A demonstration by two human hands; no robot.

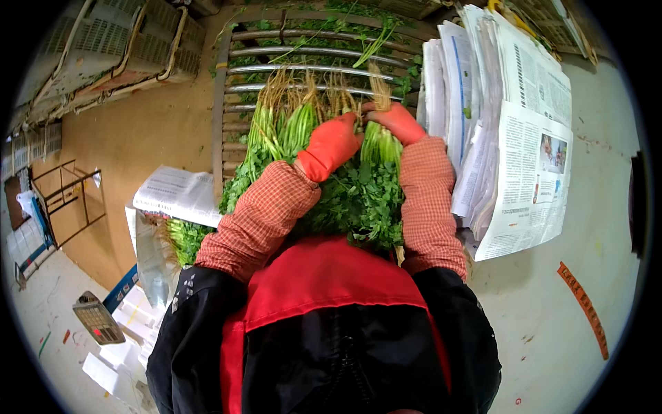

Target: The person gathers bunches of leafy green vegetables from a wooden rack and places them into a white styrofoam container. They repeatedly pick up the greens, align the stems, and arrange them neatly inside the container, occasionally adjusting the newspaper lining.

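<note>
My left hand [332, 147], in an orange-red rubber glove, is at the root ends of the middle greens. Its fingertips are bent inward, and whether they pinch a stem is hidden. In the same kind of glove, my right hand [397, 122] is closed around a bunch of leafy greens [380, 147], just below its pale roots. Other coriander-like bunches [302, 124] lie side by side to the left, roots pointing away from me and leaves towards my body. They rest on a rack of metal bars [310, 69].
A thick stack of newspapers [535, 134] stands right of the rack. Left are a folded newspaper [178, 192] and more rooted greens [187, 239]. Plastic crates [111, 39] line the far left. A scale display [98, 318] and white foam boxes [116, 357] sit at lower left.
</note>
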